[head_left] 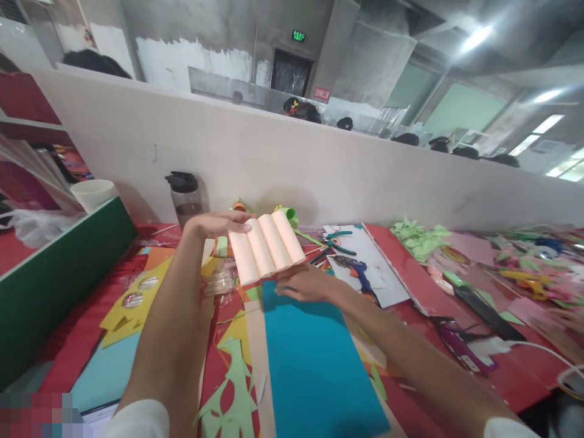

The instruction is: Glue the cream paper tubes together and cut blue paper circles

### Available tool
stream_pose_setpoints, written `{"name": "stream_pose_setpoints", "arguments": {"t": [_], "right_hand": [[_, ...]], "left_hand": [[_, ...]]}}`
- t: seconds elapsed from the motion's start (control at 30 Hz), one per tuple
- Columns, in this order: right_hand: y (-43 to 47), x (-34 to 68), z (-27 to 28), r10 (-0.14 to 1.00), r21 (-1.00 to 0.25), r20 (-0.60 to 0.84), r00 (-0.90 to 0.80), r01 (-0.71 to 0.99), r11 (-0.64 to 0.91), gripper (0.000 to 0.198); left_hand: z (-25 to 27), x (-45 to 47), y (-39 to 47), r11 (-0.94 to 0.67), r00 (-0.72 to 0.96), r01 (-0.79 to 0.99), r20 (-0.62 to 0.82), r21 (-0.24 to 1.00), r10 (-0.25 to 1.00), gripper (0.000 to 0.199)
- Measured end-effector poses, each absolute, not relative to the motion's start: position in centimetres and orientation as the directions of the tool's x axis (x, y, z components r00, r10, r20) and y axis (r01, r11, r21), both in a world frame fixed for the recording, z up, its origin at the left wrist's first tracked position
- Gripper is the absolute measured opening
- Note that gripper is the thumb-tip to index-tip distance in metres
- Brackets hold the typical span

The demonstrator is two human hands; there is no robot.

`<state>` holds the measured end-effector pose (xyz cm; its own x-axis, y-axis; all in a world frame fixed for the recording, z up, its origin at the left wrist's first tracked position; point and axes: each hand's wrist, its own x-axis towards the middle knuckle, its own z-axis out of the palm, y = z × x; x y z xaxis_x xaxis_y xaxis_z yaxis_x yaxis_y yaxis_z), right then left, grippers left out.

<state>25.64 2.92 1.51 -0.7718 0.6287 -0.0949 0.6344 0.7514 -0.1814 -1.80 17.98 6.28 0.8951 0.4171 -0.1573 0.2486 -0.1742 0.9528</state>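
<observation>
A cream-coloured sheet bent into several rounded ridges is held up above the far end of a blue sheet. My left hand grips its upper left edge, with the thumb over the front. At its lower right edge, my right hand closes on it from below; part of those fingers is hidden behind the ridged sheet. The blue sheet lies flat on cream paper beneath my right forearm. Behind the ridged piece sits a green paper curl.
A dark-lidded bottle stands at the white partition. To the right lie teal-handled pliers, a blue glue gun and a black-bladed tool. Yellow cut-outs and green scraps spread leftward. Another person's hand shows far right.
</observation>
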Motion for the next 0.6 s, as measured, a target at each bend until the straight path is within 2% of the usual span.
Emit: {"name": "stream_pose_setpoints", "arguments": {"t": [0.2, 0.37, 0.53, 0.6], "right_hand": [[2.0, 24.6, 0.3, 0.696, -0.193, -0.102, -0.711, 0.701, 0.687, 0.033], [1.4, 25.5, -0.8, 0.774, -0.164, -0.049, -0.632, 0.769, 0.618, 0.04], [2.0, 26.8, -1.5, 0.828, -0.159, 0.049, -0.558, 0.814, 0.558, 0.032], [2.4, 26.7, -1.5, 0.846, -0.183, 0.02, -0.533, 0.83, 0.527, 0.033]], "left_hand": [[7.2, -0.7, 17.2, -0.277, 0.847, 0.402, -0.24, 0.873, 0.474, 0.069], [7.0, -0.3, 17.4, -0.337, 0.847, 0.426, -0.24, 0.84, 0.475, 0.066], [6.3, -0.8, 18.0, -0.286, 0.863, 0.406, -0.262, 0.868, 0.431, 0.065], [6.2, -1.0, 18.2, -0.255, 0.851, 0.41, -0.267, 0.876, 0.453, 0.066]]}}
